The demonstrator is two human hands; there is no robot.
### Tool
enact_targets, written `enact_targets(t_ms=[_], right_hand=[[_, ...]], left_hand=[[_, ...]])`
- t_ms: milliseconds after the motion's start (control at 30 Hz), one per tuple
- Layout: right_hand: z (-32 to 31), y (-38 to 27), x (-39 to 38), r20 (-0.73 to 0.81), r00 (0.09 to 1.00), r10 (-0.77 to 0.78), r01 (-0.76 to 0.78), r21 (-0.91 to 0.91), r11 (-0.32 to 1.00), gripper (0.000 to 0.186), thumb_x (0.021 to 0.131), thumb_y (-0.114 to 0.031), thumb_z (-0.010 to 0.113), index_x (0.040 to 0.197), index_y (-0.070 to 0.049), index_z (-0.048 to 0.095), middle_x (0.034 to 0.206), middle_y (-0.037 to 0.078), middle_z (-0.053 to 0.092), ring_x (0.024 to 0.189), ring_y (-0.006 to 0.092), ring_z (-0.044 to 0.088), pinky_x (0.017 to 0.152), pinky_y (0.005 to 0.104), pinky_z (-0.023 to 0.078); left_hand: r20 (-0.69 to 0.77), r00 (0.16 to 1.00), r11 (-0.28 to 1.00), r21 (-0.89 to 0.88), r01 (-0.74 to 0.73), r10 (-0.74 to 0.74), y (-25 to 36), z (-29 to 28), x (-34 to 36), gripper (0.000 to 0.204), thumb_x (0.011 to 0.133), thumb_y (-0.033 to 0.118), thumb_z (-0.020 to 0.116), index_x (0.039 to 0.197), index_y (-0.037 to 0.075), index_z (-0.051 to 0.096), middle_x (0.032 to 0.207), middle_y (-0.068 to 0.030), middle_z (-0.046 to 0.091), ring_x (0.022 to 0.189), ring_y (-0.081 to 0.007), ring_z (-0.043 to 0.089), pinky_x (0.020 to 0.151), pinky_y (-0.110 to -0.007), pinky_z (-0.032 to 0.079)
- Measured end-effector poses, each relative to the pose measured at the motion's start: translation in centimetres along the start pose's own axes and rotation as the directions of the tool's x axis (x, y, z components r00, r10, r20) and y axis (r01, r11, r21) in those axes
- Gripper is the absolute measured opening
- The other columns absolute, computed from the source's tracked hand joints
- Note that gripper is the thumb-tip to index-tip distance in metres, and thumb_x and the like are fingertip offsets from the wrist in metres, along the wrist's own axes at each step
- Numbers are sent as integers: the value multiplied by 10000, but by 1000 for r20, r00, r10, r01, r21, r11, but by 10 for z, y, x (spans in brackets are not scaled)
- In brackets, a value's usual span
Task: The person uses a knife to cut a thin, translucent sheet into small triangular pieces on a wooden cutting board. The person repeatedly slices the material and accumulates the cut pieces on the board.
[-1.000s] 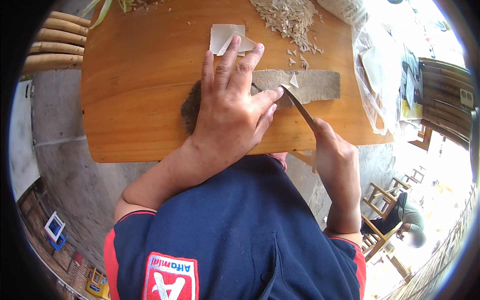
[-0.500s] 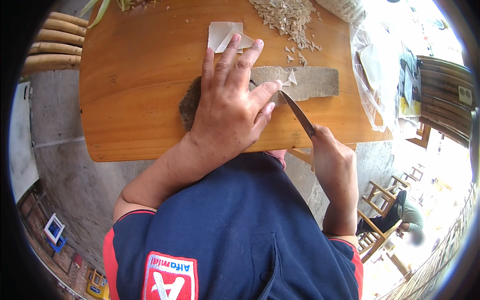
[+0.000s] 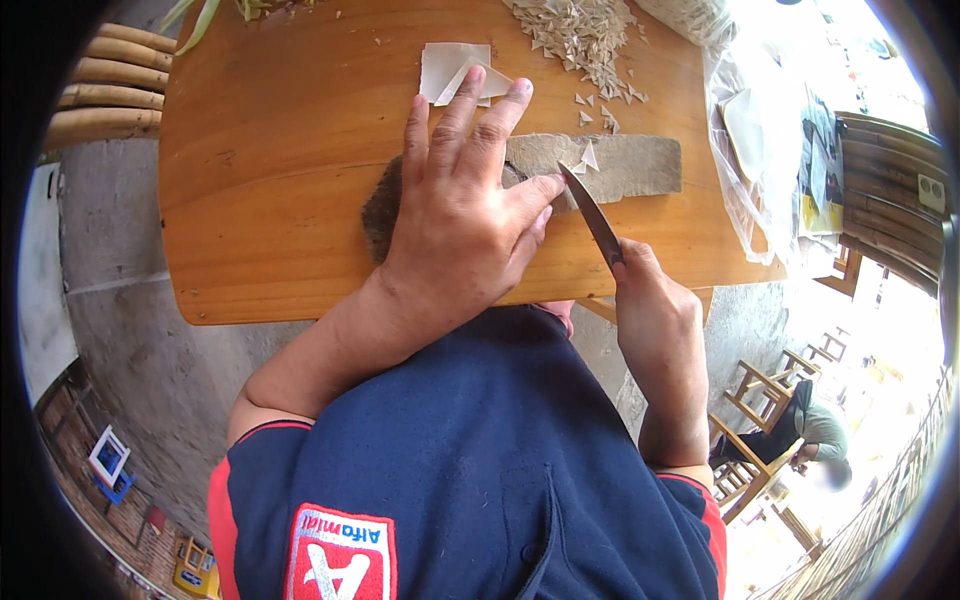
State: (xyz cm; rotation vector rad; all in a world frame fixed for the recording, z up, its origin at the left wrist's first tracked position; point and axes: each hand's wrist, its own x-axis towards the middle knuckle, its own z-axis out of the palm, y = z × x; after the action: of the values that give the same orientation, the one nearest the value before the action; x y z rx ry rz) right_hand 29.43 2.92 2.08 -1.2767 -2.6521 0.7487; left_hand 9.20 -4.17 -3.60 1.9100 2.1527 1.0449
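My left hand (image 3: 465, 205) lies palm down with fingers stretched out over a dark stone or wooden block (image 3: 383, 215) and a narrow pale board (image 3: 640, 168). Its fingertips reach onto translucent off-white sheets (image 3: 445, 62); its thumb rests on the board. My right hand (image 3: 655, 315) grips a knife (image 3: 595, 215) whose tip points at the board beside that thumb, near small triangular pieces (image 3: 587, 157). Whether a piece lies under the thumb I cannot tell.
The wooden table (image 3: 250, 150) bears a pile of cut pieces (image 3: 570, 30), a bulging bag (image 3: 680, 20), plastic bags (image 3: 735, 180) and pale green strips (image 3: 208, 20). A person (image 3: 820, 430) bends among wooden chairs at lower right; bamboo seats (image 3: 110, 80) stand at left.
The right hand and knife have shifted slightly leftward, the blade tip rising above my left thumb. My left hand stays in nearly the same place.
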Motion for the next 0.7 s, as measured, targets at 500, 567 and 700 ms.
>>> enact_targets(t_ms=[500, 567, 700], right_hand=[[7, -1, 1, -21, 999, -35, 32, -142, 989, 209, 982, -14, 610, 1181, -34, 671, 840, 198, 703, 748, 326, 733, 650, 390, 560], [5, 5, -5, -18, 1000, -16, 14, -74, 997, 203, 979, -20, 617, 1173, -33, 674, 811, 197, 694, 721, 323, 724, 643, 384, 553], [-2, 3, -13, -54, 989, 135, -128, 112, 985, 179, 977, -26, 622, 1146, -33, 680, 732, 186, 650, 644, 322, 683, 620, 370, 536]], left_hand=[[-9, 1000, 1000, 5, 14, -14, 0, 0, -1, 196, 839, 173, 776, 1033, 156, 797, 1576, -193, 434, 1520, -445, 291, 1194, -678, 238], [-3, 1000, 1000, -6, 13, -13, -1, 1, -1, 218, 845, 181, 775, 1062, 155, 784, 1576, -191, 431, 1519, -443, 292, 1198, -673, 235], [14, 1000, 1000, -14, 19, -19, 0, 4, 1, 289, 857, 203, 775, 1141, 157, 750, 1583, -189, 412, 1521, -440, 283, 1209, -657, 224]])
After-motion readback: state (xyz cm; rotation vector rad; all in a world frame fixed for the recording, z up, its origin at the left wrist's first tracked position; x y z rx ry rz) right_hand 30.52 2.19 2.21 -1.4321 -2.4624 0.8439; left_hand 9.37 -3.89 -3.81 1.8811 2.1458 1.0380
